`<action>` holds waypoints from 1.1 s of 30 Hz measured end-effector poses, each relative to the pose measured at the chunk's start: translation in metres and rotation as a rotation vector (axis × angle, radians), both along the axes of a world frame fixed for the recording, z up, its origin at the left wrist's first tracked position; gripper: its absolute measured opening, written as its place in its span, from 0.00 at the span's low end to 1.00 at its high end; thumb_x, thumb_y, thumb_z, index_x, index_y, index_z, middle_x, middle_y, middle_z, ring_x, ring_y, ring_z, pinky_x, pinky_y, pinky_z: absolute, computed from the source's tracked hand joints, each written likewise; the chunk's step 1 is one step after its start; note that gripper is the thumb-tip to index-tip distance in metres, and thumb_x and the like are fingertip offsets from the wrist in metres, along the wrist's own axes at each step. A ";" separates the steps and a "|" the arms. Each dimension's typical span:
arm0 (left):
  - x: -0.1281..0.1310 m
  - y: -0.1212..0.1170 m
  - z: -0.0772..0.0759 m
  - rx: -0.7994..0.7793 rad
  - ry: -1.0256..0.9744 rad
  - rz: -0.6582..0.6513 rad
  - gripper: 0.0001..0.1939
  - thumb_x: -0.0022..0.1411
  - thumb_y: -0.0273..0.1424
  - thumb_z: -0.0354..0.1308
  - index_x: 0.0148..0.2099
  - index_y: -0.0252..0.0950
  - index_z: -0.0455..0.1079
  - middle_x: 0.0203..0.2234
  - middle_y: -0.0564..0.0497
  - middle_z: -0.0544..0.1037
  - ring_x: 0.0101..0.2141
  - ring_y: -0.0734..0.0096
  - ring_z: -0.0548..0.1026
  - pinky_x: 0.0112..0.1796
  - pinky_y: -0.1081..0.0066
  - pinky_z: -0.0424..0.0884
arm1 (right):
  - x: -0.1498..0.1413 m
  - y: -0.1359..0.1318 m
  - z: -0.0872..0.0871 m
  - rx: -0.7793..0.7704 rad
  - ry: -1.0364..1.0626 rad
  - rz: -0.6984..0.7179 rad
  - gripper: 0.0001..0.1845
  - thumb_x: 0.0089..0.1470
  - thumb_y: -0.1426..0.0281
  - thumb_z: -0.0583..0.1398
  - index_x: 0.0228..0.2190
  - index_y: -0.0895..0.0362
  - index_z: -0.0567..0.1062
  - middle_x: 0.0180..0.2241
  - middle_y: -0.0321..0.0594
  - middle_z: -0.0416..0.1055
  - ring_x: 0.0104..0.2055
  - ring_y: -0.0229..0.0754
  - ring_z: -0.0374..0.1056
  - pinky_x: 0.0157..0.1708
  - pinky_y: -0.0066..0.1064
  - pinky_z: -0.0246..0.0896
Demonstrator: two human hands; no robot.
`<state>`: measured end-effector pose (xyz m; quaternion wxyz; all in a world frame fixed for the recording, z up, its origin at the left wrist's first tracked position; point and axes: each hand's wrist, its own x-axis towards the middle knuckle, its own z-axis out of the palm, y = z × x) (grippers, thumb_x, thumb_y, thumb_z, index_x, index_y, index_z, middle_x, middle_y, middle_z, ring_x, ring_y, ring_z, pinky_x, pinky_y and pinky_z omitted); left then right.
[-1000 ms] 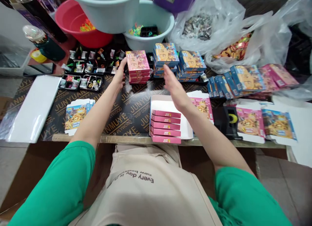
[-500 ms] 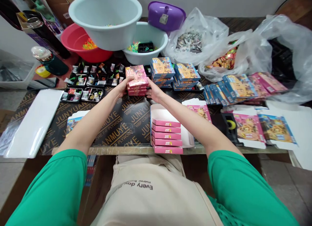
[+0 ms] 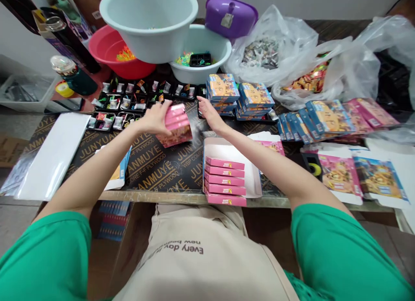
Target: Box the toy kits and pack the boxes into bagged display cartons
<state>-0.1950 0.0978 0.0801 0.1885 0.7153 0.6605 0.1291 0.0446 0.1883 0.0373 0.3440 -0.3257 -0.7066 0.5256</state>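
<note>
My left hand (image 3: 157, 118) is wrapped round a stack of pink boxes (image 3: 177, 130), which is turned on its side just above or on the black tabletop; I cannot tell which. Apart from that stack, my right hand (image 3: 209, 113) is open, its fingers close to the left side of the stacked blue boxes (image 3: 223, 88). A second pile of blue boxes (image 3: 255, 95) stands beside them. In front of my right forearm, several pink boxes (image 3: 225, 180) lie in an overlapping row inside an open white-lined carton (image 3: 253, 180) at the table's front edge.
Black trays (image 3: 129, 103) of small wrapped items lie at the back left. Behind them stand a red basin (image 3: 106, 46) and pale blue basins (image 3: 145, 37). Plastic bags (image 3: 282, 37) sit at the back right. A white sheet stack (image 3: 52, 154) lies at left, a tape dispenser (image 3: 314, 164) at right.
Both hands came to the pink stack at the back. My left hand then moved it left and nearer, tipping it over, while my right hand let go and moved slightly right.
</note>
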 end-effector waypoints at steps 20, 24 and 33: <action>-0.012 -0.015 -0.021 0.258 -0.055 0.045 0.69 0.30 0.35 0.77 0.73 0.43 0.48 0.57 0.41 0.64 0.58 0.41 0.66 0.60 0.44 0.64 | -0.061 -0.008 -0.002 -0.368 0.255 0.259 0.48 0.53 0.32 0.49 0.56 0.57 0.71 0.52 0.47 0.77 0.55 0.48 0.73 0.60 0.43 0.67; -0.008 -0.017 -0.007 0.318 -0.281 0.010 0.71 0.27 0.45 0.80 0.72 0.44 0.49 0.59 0.42 0.65 0.57 0.43 0.69 0.59 0.45 0.65 | -0.027 -0.016 0.037 0.192 0.130 0.485 0.66 0.37 0.37 0.69 0.69 0.51 0.53 0.74 0.43 0.44 0.74 0.54 0.45 0.73 0.48 0.39; 0.065 -0.006 -0.040 0.373 -0.650 -0.207 0.72 0.28 0.55 0.78 0.73 0.51 0.47 0.69 0.45 0.56 0.69 0.40 0.55 0.65 0.44 0.59 | 0.078 -0.057 0.098 0.584 -0.257 0.248 0.71 0.41 0.41 0.68 0.72 0.48 0.37 0.73 0.43 0.43 0.71 0.63 0.48 0.71 0.52 0.40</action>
